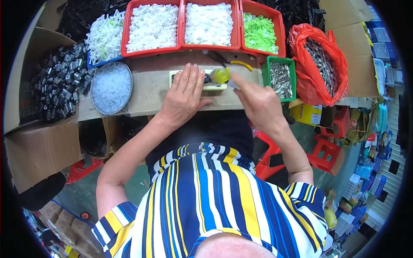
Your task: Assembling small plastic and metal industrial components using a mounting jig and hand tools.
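Observation:
My left hand (186, 92) lies flat, fingers stretched out together, over a pale cream block (220, 86) on the work table. Beneath and beside the fingers is a dark part (207, 78) set in the block, mostly covered. My right hand (261, 101) is closed round a small mallet with a yellow-green head (222, 75), which is blurred and sits over the block's right end. Much of its handle is hidden by the fingers. Beyond the block lie pliers with yellow handles (241, 64).
Red trays (181, 26) of white and green plastic pieces line the far edge. A round bowl (131, 95) of clear pieces stands left, near many black parts (60, 84). To the right are a green tray (294, 81) of metal pieces and a red plastic bag (301, 38).

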